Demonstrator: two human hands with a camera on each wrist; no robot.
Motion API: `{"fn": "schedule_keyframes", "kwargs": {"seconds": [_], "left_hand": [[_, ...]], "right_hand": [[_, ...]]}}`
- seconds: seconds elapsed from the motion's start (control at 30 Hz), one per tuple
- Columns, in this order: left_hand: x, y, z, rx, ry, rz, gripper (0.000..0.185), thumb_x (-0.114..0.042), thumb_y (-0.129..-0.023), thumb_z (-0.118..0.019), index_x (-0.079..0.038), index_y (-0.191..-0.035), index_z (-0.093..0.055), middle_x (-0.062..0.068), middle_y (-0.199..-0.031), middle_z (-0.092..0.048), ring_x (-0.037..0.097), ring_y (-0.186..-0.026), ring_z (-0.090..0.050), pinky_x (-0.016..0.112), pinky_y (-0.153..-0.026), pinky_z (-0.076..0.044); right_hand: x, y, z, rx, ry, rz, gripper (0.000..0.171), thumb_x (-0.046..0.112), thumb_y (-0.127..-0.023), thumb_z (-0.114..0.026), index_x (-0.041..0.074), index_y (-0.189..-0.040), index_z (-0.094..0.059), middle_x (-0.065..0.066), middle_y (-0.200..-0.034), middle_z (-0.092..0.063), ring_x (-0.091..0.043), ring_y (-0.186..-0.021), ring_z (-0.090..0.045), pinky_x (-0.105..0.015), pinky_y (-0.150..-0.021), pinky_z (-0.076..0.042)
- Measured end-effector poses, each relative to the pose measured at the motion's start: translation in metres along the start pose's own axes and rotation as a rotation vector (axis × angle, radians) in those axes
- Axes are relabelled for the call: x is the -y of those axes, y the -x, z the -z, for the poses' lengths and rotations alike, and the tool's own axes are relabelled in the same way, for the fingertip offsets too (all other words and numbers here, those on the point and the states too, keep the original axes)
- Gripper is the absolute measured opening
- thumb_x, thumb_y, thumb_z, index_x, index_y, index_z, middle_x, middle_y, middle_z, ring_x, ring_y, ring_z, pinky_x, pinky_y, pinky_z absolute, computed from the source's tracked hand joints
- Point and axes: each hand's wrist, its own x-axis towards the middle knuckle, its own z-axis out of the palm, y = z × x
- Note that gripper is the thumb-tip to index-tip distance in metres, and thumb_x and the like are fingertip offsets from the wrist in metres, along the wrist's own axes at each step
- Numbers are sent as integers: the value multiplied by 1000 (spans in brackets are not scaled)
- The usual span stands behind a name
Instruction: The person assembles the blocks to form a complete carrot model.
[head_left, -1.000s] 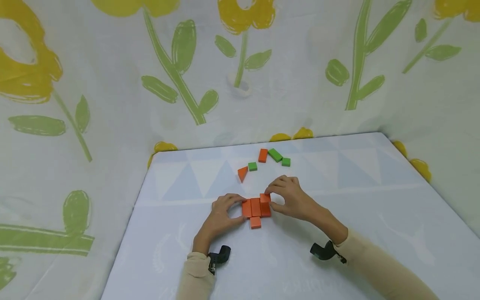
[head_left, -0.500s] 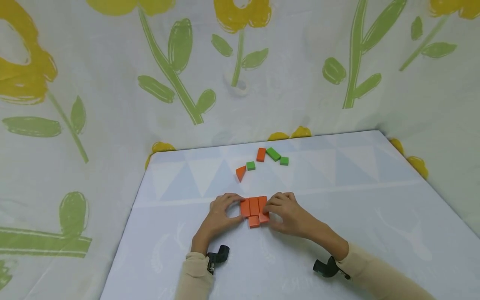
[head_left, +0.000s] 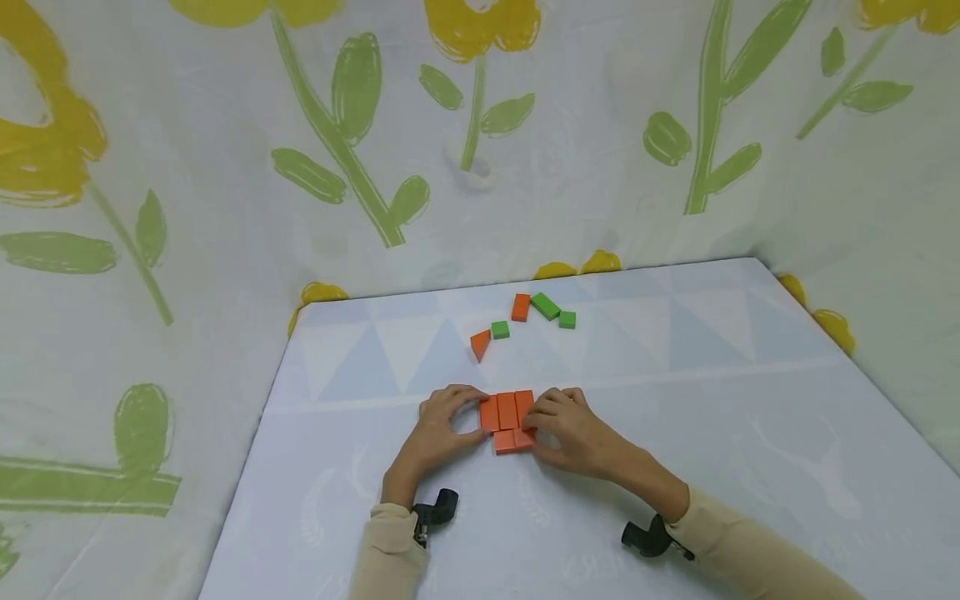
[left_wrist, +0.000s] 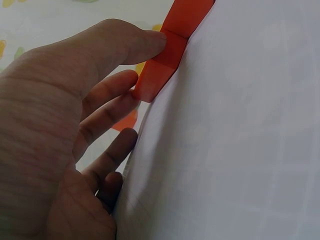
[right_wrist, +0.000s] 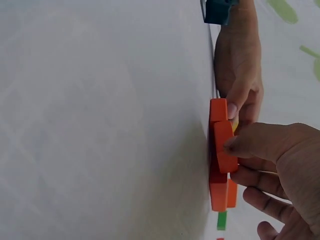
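Observation:
Three orange blocks stand side by side in a row, with the middle block [head_left: 507, 412] between two others. My left hand [head_left: 437, 435] pinches the leftmost block [head_left: 489, 414] by its near and far ends, thumb in front. Just below the row lies a small orange block [head_left: 504, 442]. To its right, my right hand [head_left: 572, 432] pinches another orange block [right_wrist: 224, 131] between thumb and fingers, partly hidden by them. In the left wrist view my left thumb touches an orange block [left_wrist: 172, 49].
Farther back on the table [head_left: 675, 450] lie an orange triangular block [head_left: 480, 345], a small green block [head_left: 500, 330], an orange rectangular block [head_left: 521, 307], a longer green block [head_left: 545, 306] and another small green block [head_left: 567, 320]. A flower-printed cloth [head_left: 585, 167] hangs behind.
My right hand has brought its orange block from the row's far right end toward me, then slightly left, against the small front block. My left hand stays at the leftmost block.

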Motion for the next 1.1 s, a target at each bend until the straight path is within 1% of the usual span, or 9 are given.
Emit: {"fn": "schedule_keyframes", "kwargs": {"seconds": [0.1, 0.17, 0.3, 0.47, 0.57, 0.63, 0.8, 0.97, 1.1], "left_hand": [[0, 3, -1, -4, 9, 17, 47, -33, -84, -78, -27, -128, -65, -8, -133, -56, 21, -125, -46, 49, -97, -29], [-1, 6, -2, 10, 13, 29, 47, -34, -84, -78, -27, -129, -65, -9, -133, -56, 21, -125, -46, 49, -97, -29], [-1, 8, -3, 30, 23, 34, 47, -35, -85, -77, -28, -130, -64, -10, -134, -54, 20, -127, -44, 49, -101, -27], [-1, 6, 0, 14, 11, 41, 47, -34, -85, -77, -30, -130, -63, -13, -135, -53, 18, -128, -43, 48, -104, -25], [-1, 4, 1, 29, 6, 46, 47, -35, -86, -76, -30, -131, -63, -13, -135, -52, 18, -127, -42, 47, -105, -25], [-1, 2, 2, 37, 7, 45, 48, -35, -86, -76, -29, -132, -63, -11, -136, -52, 18, -128, -42, 47, -105, -25], [-3, 1, 2, 39, 7, 46, 48, -36, -86, -76, -28, -132, -62, -9, -137, -52, 19, -129, -42, 48, -105, -25], [-3, 1, 1, 20, 13, 39, 47, -36, -85, -76, -28, -130, -64, -9, -135, -54, 20, -126, -44, 50, -102, -27], [-1, 1, 0, 13, 12, 29, 47, -37, -85, -77, -29, -130, -64, -9, -135, -54, 20, -125, -44, 50, -100, -28]], "right_hand": [[2, 2, -3, 12, 3, -7, 25, 19, -80, -83, 15, -103, -74, 5, -103, -66, -16, -104, -53, -41, -87, -38], [3, 4, -5, 20, 7, -7, 26, 20, -79, -83, 15, -103, -74, 6, -103, -66, -15, -104, -53, -41, -87, -38], [4, 6, -6, 11, 16, 4, 25, 19, -78, -84, 16, -101, -74, 6, -102, -65, -15, -103, -53, -40, -86, -38], [2, 2, -6, -1, 21, 8, 23, 18, -79, -83, 16, -100, -74, 5, -102, -64, -16, -103, -53, -39, -85, -37], [1, 1, -5, 12, 24, 3, 22, 18, -80, -82, 16, -100, -74, 5, -103, -64, -16, -104, -53, -38, -84, -37], [0, 0, -4, 19, 6, -8, 22, 18, -79, -82, 16, -100, -74, 6, -103, -63, -15, -104, -53, -38, -83, -36], [-6, -6, 7, 39, -49, -87, 27, 22, -79, -85, 17, -103, -73, 6, -106, -64, -15, -107, -52, -39, -85, -35], [-21, -18, 16, 21, -50, -156, 26, 20, -83, -81, 15, -107, -74, 4, -108, -65, -17, -109, -52, -42, -86, -34], [-35, -29, 23, 7, -38, -216, 26, 20, -85, -80, 13, -109, -73, 1, -110, -66, -21, -111, -52, -45, -87, -34]]}}
